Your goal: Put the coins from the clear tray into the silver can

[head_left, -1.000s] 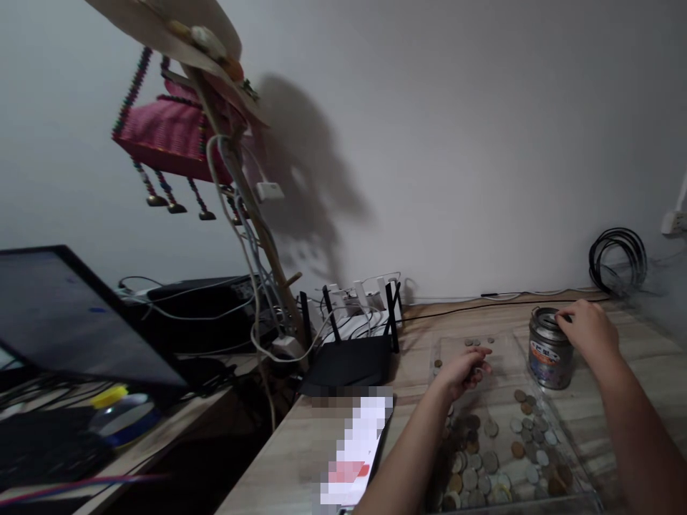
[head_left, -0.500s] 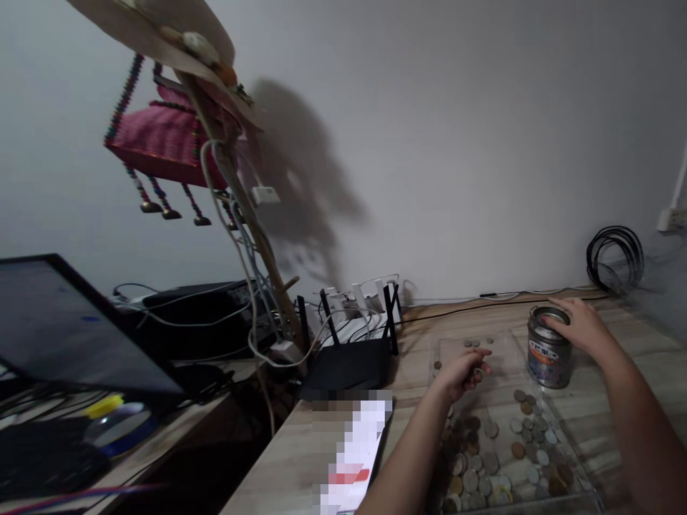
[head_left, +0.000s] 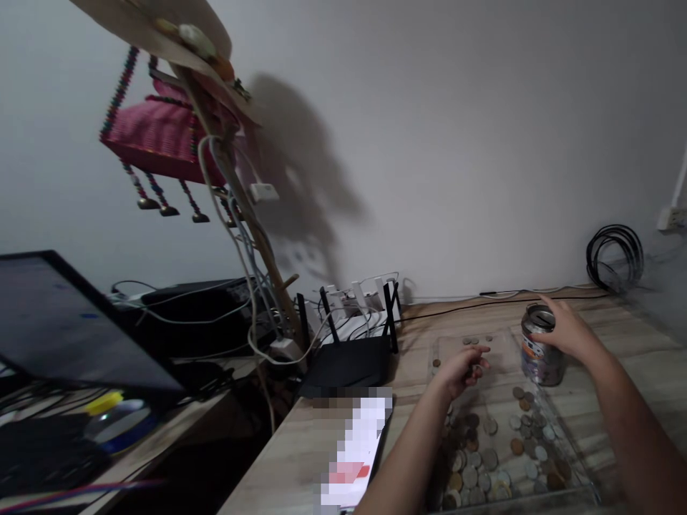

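Evidently, the tin (head_left: 541,363) is standing upright at the right of the frame, on the tabletop (head_left: 279,465) just beside the right edge of the tray (head_left: 569,445). The right grip (head_left: 572,329) is sitting wide around its upper part: the thumb is lying across the front of the wall, while the fingers are reaching behind the rim (how firmly they are pressing there is not showing). It appears to be holding the tin, leaving the dark slot (head_left: 544,317) in the top showing.

Towards the lower right of the frame, the left grip (head_left: 462,372) is hanging over the tray, fingers half curled and the index pointing right; whether it is holding anything, I cannot tell. Coins (head_left: 489,458) are lying loose below it.

Judging by its metallic look, the tin is promising a stiff wall, denting rather than crumbling under a hard pinch. It is probably feeling light if hollow, heavier if filled; its contents are staying hidden. That smooth shine is likely offering little friction, so a broad hold just below the rim, thumb opposing fingers, is suiting it best; pinching only the top is risking a slip.
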The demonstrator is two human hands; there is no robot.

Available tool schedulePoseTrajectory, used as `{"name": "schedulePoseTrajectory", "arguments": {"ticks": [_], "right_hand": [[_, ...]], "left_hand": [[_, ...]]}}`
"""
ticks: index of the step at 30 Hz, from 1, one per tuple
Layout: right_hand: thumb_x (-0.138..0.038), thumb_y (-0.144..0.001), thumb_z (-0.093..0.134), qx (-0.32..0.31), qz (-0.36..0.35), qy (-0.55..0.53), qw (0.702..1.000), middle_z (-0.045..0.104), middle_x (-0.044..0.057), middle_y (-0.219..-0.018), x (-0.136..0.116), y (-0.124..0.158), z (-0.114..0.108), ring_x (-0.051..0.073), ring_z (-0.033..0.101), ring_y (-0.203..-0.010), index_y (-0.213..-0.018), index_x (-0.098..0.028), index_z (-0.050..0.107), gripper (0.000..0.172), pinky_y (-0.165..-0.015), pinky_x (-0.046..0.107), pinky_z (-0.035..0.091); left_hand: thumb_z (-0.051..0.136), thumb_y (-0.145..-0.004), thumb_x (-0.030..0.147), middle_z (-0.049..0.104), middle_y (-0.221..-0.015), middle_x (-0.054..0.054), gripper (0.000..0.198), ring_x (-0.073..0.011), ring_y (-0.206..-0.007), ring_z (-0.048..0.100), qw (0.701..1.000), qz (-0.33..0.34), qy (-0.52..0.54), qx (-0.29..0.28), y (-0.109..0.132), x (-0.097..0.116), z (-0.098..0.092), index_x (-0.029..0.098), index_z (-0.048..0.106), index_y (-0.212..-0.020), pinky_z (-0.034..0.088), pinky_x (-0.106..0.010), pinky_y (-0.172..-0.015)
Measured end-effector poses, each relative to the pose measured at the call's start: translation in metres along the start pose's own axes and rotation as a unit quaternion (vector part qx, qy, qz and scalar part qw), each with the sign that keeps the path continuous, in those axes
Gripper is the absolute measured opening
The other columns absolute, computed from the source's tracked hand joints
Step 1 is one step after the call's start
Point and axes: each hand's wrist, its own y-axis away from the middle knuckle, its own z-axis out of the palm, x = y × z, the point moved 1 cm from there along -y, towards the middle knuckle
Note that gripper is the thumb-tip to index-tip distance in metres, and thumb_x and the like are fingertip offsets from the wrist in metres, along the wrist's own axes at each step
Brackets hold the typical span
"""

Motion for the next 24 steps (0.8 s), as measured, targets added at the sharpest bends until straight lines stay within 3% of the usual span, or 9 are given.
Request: {"name": "schedulePoseTrajectory", "arguments": {"ticks": [11,13,16,18,20,24], "right_hand": [[-0.05,-0.059,0.061,0.045,0.053,0.112,0.991,0.05,0.014,-0.099,-0.015,0.001,-0.003,0.03,0.048,-0.093,-0.13,-0.018,0.032,0.083,-0.073,0.037,0.037],[-0.049,-0.062,0.06,0.086,0.025,0.116,0.989,0.049,0.015,-0.104,-0.031,0.004,-0.007,0.031,0.046,-0.097,-0.13,-0.02,0.034,0.078,-0.077,0.04,0.036],[-0.038,-0.075,0.049,0.141,-0.084,0.064,0.984,0.051,0.012,-0.107,-0.073,0.012,-0.004,0.027,0.045,-0.1,-0.118,-0.022,0.046,0.047,-0.083,0.039,0.034],[-0.029,-0.081,0.04,0.071,-0.203,0.011,0.976,0.057,0.008,-0.094,-0.105,0.02,0.01,0.021,0.05,-0.091,-0.1,-0.022,0.057,0.027,-0.078,0.033,0.038],[-0.028,-0.079,0.042,-0.025,-0.287,-0.023,0.957,0.059,0.005,-0.086,-0.13,0.029,0.029,0.02,0.053,-0.084,-0.089,-0.023,0.061,0.022,-0.07,0.03,0.041],[-0.027,-0.072,0.05,-0.082,-0.317,-0.087,0.941,0.063,0.003,-0.084,-0.14,0.04,0.06,0.021,0.056,-0.083,-0.08,-0.026,0.063,0.015,-0.067,0.031,0.044]], "left_hand": [[0.05,-0.071,0.019,0.054,-0.064,-0.001,0.025,-0.0024,-0.042,0.039,0.997,-0.004,0.076,0.023,0.002,0.002,0.0,0.013,0.055,-0.094,0.016,-0.014,-0.036],[0.05,-0.072,0.019,0.055,-0.062,-0.001,0.021,-0.0031,-0.043,0.041,0.991,-0.023,0.127,0.028,0.001,0.003,-0.001,0.011,0.056,-0.091,0.022,-0.013,-0.037],[0.046,-0.075,0.017,0.057,-0.064,-0.005,0.016,-0.0071,-0.052,0.051,0.97,-0.029,0.235,0.047,-0.003,0.004,-0.006,0.009,0.055,-0.085,0.038,-0.016,-0.049],[0.042,-0.078,0.017,0.058,-0.065,-0.007,0.016,-0.0108,-0.059,0.055,0.954,-0.01,0.292,0.065,-0.006,0.004,-0.012,0.009,0.055,-0.081,0.043,-0.02,-0.059],[0.039,-0.08,0.02,0.057,-0.062,-0.005,0.018,-0.0131,-0.06,0.056,0.945,0.003,0.318,0.074,-0.01,0.001,-0.019,0.011,0.055,-0.079,0.043,-0.024,-0.061],[0.035,-0.083,0.031,0.051,-0.05,-0.002,0.029,-0.0133,-0.047,0.051,0.948,0.002,0.311,0.062,-0.018,-0.006,-0.029,0.013,0.053,-0.069,0.038,-0.023,-0.051]]}}
